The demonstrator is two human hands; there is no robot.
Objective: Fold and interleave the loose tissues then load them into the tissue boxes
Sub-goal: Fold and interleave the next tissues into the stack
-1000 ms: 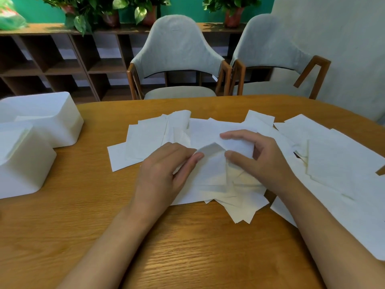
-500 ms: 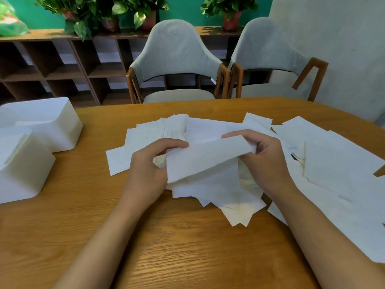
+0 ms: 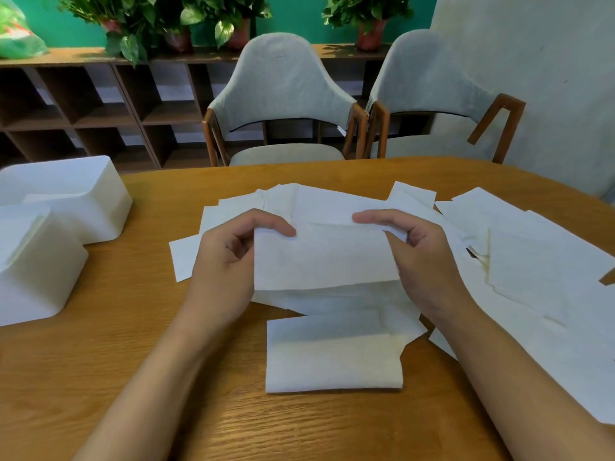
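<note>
I hold a white tissue (image 3: 322, 257) up above the table, folded over along its top edge. My left hand (image 3: 229, 261) pinches its upper left corner and my right hand (image 3: 422, 257) pinches its upper right corner. Below it, near me, a folded stack of tissues (image 3: 332, 357) lies flat on the wooden table (image 3: 133, 344). Loose white tissues (image 3: 539, 271) are spread behind my hands and off to the right. Two white tissue boxes stand at the left: the nearer box (image 3: 33, 267) and the farther box (image 3: 76, 197).
Two grey padded chairs (image 3: 283, 94) stand at the table's far edge. Behind them runs a low wooden shelf unit (image 3: 83, 104) with potted plants on top. A green bag (image 3: 16, 34) sits at the shelf's left end.
Both hands lifted the tissue from the pile and folded it over; it now hangs higher and straighter between my fingers. A folded stack has come into view on the table below it.
</note>
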